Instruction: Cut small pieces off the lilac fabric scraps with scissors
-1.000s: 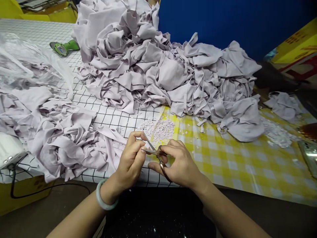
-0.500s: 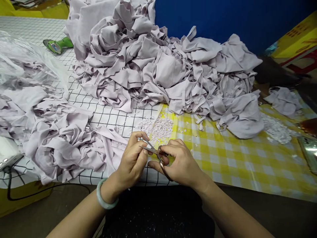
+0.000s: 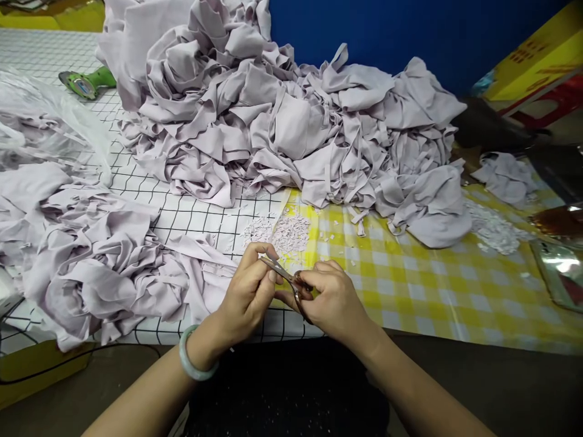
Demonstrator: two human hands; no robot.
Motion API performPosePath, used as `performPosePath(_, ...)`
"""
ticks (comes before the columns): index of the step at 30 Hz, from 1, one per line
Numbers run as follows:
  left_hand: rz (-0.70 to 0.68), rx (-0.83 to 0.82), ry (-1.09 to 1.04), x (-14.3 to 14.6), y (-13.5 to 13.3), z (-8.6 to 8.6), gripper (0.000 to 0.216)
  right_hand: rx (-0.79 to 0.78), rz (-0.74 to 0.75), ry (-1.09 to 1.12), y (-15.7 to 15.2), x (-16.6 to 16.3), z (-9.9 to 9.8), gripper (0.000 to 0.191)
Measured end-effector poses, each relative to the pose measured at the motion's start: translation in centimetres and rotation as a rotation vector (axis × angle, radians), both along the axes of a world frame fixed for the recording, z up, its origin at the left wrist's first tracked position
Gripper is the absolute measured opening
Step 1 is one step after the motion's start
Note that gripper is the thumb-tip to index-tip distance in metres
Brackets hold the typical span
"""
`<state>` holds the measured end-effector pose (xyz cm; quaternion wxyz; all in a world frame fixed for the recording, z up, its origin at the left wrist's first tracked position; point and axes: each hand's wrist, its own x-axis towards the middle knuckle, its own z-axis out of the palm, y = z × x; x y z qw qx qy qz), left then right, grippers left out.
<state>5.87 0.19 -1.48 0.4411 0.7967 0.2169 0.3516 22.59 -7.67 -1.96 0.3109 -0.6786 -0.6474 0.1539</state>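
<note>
My right hand [image 3: 337,303] holds a pair of scissors [image 3: 286,276] by its dark handles, with the blades pointing left. My left hand [image 3: 246,297], below a pale green bangle-wearing wrist, is closed in a pinch at the blade tips. What lies between its fingers is too small to make out. Just beyond both hands, many tiny pale fabric snippets [image 3: 294,230] are scattered on the table. A heap of pale lilac fabric pieces [image 3: 109,261] lies left of my left hand, and its loose end reaches close to that hand.
A larger pile of the same fabric [image 3: 296,127] stands at the back. A green-handled tool [image 3: 88,82] and clear plastic bag [image 3: 59,109] are at left. More snippets [image 3: 494,227] and a phone-like object [image 3: 562,273] lie right, on yellow checked covering [image 3: 428,297].
The scissor blades were spread apart and are now nearly together by the left fingertips. The head view has turned slightly right, so the table things appear shifted left.
</note>
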Motion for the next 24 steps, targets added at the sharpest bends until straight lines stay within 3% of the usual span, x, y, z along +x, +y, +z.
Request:
performPosePath(4,-0.022,-0.002,0.020,0.6,0.5,-0.6,0.023,-0.101,-0.069,0.133,-0.1,1.0,-1.1,0.065)
performPosePath(8,0.025,-0.046,0.022,0.5,0.3,-0.2,0.022,-0.292,-0.234,0.549,-0.2,1.8,-1.2,0.054)
performPosePath(10,0.025,-0.064,-0.008,0.2,-0.5,0.7,0.021,-0.309,-0.173,0.792,-0.4,1.4,-0.7,0.048)
performPosePath(13,-0.074,-0.069,-0.048,-0.4,-2.2,2.4,0.019,-0.268,0.054,0.994,-0.4,-0.2,0.0,0.047)
performPosePath(15,-0.118,-0.020,-0.038,-1.3,-2.6,3.2,0.016,-0.206,0.060,1.061,-0.3,-1.5,0.1,0.038)
performPosePath(17,-0.029,0.064,-0.003,-3.1,-1.9,3.3,0.016,-0.157,0.008,1.152,-0.2,-2.4,0.1,0.032)
performPosePath(19,0.170,0.171,0.105,-5.7,0.1,2.7,0.024,-0.134,-0.009,1.222,-0.4,-2.7,0.3,0.029)
performPosePath(21,0.328,0.272,0.319,-8.7,2.8,1.4,0.037,-0.124,0.010,1.241,-0.7,-2.4,0.7,0.028)
performPosePath(24,0.408,0.297,0.630,-12.2,6.8,-0.7,0.048,-0.104,0.046,1.196,-1.1,-2.0,1.4,0.025)
